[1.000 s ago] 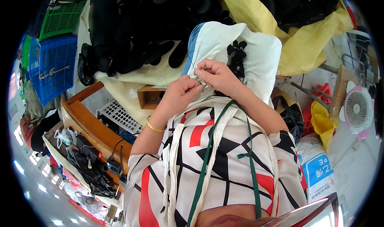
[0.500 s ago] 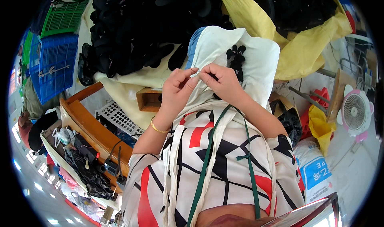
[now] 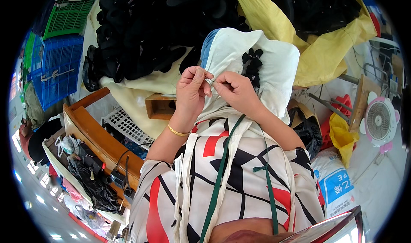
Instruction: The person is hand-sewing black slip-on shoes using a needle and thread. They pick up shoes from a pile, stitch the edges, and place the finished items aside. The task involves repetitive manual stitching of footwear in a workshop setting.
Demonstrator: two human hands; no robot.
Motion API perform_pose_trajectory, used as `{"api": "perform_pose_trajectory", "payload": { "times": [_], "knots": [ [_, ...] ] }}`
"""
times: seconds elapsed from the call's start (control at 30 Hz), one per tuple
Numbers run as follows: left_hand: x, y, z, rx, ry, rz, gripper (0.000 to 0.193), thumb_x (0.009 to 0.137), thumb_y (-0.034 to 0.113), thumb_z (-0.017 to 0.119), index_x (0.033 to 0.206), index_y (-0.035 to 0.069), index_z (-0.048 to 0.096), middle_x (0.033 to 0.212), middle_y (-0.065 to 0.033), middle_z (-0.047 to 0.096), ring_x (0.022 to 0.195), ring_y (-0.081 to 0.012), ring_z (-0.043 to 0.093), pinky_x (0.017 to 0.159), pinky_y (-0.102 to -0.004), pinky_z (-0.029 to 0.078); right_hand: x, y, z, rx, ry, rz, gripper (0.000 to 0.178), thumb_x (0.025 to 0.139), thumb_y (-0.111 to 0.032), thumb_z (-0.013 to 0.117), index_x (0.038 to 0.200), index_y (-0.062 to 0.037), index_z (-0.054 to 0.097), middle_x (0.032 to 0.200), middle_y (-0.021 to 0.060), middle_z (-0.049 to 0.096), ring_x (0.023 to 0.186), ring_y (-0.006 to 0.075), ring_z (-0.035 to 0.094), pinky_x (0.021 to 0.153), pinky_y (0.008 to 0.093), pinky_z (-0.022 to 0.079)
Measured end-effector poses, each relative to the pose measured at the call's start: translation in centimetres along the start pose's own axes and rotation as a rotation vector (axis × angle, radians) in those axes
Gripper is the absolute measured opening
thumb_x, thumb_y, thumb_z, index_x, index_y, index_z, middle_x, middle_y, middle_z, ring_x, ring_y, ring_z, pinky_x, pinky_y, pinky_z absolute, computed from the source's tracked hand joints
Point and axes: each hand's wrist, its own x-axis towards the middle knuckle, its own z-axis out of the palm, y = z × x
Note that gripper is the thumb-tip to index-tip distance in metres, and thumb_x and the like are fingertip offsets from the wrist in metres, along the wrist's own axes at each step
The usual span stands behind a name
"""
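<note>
The bare left hand (image 3: pixel 191 89) and bare right hand (image 3: pixel 236 90) seem to pinch a small, thin, pale thing (image 3: pixel 209 79) between them, too tiny to name. A soft black cloth bundle (image 3: pixel 253 66) lies at two o'clock. Best pinch lightly, hands steady, looking closely.

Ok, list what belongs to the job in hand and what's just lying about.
Seemingly in use:
left hand, right hand
thin item between them, too small to identify
white cloth
black bundle on it

Seemingly just lying about:
fan
blue crate
wooden box
</note>
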Motion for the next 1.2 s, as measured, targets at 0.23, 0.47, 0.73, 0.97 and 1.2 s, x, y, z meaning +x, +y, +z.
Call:
{"api": "perform_pose_trajectory", "payload": {
  "times": [0.23,0.47,0.73,0.97,1.2],
  "knots": [
    [0.4,-0.3,-1.2,0.105,-0.081,-0.051,0.010,0.099,0.015,0.061,0.097,0.006,0.059,0.083,-0.0052,0.066,0.050,-0.0026,0.041,0.044,-0.0175,0.030,0.3,0.8,-0.6,-0.174,0.026,-0.204,0.006,0.090,-0.008,0.062,0.090,-0.0019,0.061,0.079,0.0115,0.061,0.068,0.0243,0.059,0.062,0.0330,0.047],
    [0.4,-0.3,-1.3,0.065,-0.038,-0.120,0.010,0.099,0.015,0.061,0.094,0.007,0.058,0.084,-0.0043,0.065,0.050,-0.0027,0.038,0.046,-0.0184,0.030,0.5,1.3,-0.3,-0.210,0.121,-0.296,0.007,0.089,-0.008,0.063,0.087,-0.0024,0.060,0.080,0.0134,0.061,0.072,0.0326,0.061,0.063,0.0374,0.048],
    [0.6,-0.5,-1.1,0.016,-0.024,-0.117,0.012,0.101,0.017,0.058,0.094,0.007,0.057,0.084,-0.0029,0.063,0.050,-0.0028,0.035,0.045,-0.0181,0.028,-0.4,1.0,0.0,-0.220,0.108,-0.259,0.006,0.089,-0.007,0.063,0.088,-0.0023,0.060,0.077,0.0124,0.060,0.067,0.0289,0.058,0.061,0.0347,0.047],
    [0.6,-0.4,-1.5,0.048,-0.069,-0.240,0.013,0.101,0.018,0.058,0.094,0.007,0.058,0.086,-0.0017,0.063,0.052,-0.0029,0.037,0.046,-0.0181,0.029,0.2,2.3,0.2,-0.152,0.170,-0.240,0.010,0.091,-0.011,0.065,0.091,-0.0016,0.062,0.077,0.0094,0.060,0.065,0.0225,0.058,0.062,0.0324,0.048],
    [0.8,-0.7,-1.2,0.028,-0.028,-0.170,0.014,0.097,0.021,0.065,0.097,0.007,0.063,0.087,0.0012,0.064,0.061,-0.0046,0.049,0.052,-0.0213,0.043,0.5,3.0,-0.5,0.413,-0.039,0.228,0.015,0.098,-0.020,0.063,0.099,-0.0050,0.063,0.085,-0.0057,0.059,0.068,0.0020,0.051,0.060,0.0185,0.044]
  ]
}}
